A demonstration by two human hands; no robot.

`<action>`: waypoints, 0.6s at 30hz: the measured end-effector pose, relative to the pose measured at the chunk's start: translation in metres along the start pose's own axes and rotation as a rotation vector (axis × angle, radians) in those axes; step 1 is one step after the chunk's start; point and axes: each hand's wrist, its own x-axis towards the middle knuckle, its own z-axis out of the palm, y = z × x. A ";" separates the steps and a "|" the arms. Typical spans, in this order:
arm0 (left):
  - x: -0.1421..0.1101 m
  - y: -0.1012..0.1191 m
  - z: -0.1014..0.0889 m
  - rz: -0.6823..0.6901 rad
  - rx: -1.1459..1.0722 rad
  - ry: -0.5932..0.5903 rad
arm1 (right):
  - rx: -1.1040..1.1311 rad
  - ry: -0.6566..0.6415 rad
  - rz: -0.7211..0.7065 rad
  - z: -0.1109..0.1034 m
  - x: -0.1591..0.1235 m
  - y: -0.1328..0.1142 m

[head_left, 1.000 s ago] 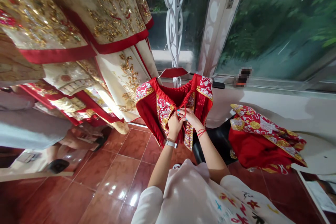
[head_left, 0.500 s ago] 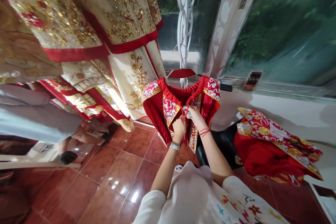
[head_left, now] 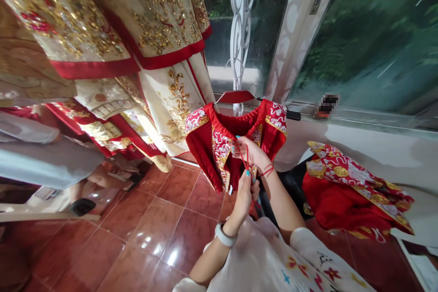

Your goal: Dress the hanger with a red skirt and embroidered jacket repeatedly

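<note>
**Red sleeveless vest (head_left: pixel 201 150), embroidered, on hanger (head_left: pixel 236 96); red cord (head_left: pixel 247 160) held at the neck opening**

Left to right:

- Cream robes (head_left: pixel 164 23), gold-sequinned, red-hemmed. Hanging above and left of the fingers, well apart.
- Vest. Directly beyond the fingers, front panels to either side of them, hanger above.
- Left hand (head_left: pixel 242 200), pale watch (head_left: pixel 226 236) at wrist. Fingers closed in a pinch, thumb up, on the cord, nearer the wearer's body than the other hand.
- Cord. Strands running between the two sets of fingers.
- Right hand (head_left: pixel 252 151), red bracelet (head_left: pixel 267 170) at wrist. Fingers gathered on the cord just below the neckline; exact contact of the tips unclear.
- Second red garment (head_left: pixel 335 200), embroidered border. Well right of the fingers.

Handling, as judged: right fingers best kept close to the neckline, so the pull falls on the cord and not on the gathered collar. Left fingers should draw lightly and evenly, strands untwisted and level in length. Too hard a tug could tip the hanger or pucker the neck edge.

Changes against half a second ago: left hand, then a fist beside the right fingers at the vest front, is now lower, drawn toward the body. Right hand still at the neckline; vest scarcely moved.
</note>
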 end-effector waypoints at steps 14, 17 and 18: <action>-0.015 0.036 -0.015 0.132 0.668 -0.114 | -0.022 -0.145 0.087 0.028 0.038 -0.073; 0.017 0.087 -0.040 0.469 1.164 0.066 | -0.186 -0.127 0.093 0.014 0.039 -0.067; 0.031 0.112 -0.046 0.604 1.230 0.177 | -0.224 -0.123 0.089 0.010 0.039 -0.067</action>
